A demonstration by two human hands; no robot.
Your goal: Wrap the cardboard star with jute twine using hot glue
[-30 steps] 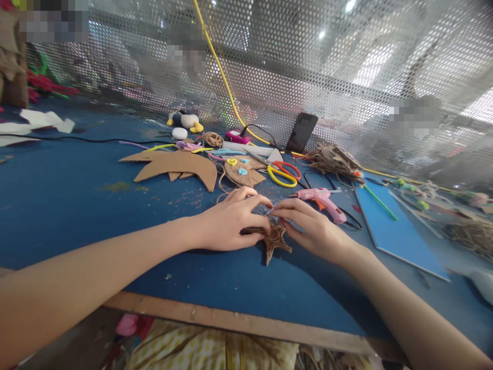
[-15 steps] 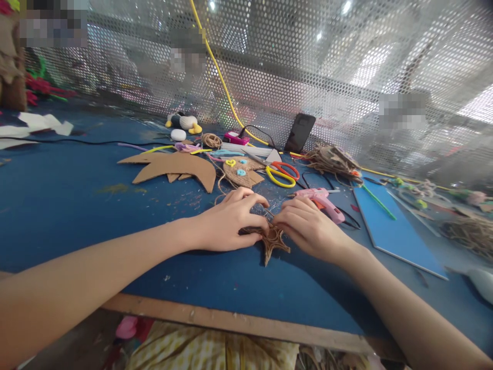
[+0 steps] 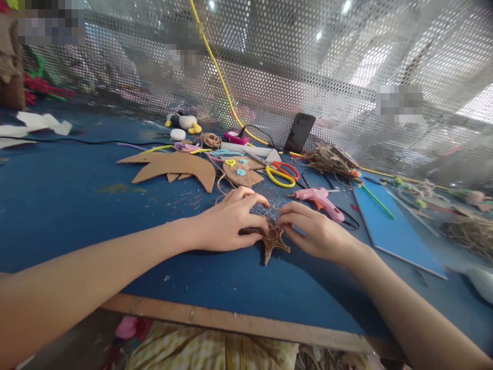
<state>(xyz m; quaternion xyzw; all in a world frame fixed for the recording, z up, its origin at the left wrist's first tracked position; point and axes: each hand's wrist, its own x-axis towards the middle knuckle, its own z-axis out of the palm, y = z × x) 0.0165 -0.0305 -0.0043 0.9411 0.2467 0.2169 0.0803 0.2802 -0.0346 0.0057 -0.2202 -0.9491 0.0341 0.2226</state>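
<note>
Bright, even daylight comes through a perforated metal screen (image 3: pixel 308 77) at the back, with small white glare spots near its top. The blue table (image 3: pixel 57 205) is evenly lit; soft shadows lie under the forearms and hands. The wide lens bends and stretches the edges, so the arms look oversized. Distant areas behind the screen are hazy, with several pixelated patches.

Two hands, left hand (image 3: pixel 227 223) and right hand (image 3: pixel 318 234); one twine star (image 3: pixel 272 240); one pair of scissors (image 3: pixel 282 172); one glue gun (image 3: pixel 319 198); one phone (image 3: pixel 300 132); one blue board (image 3: pixel 393 226).
</note>
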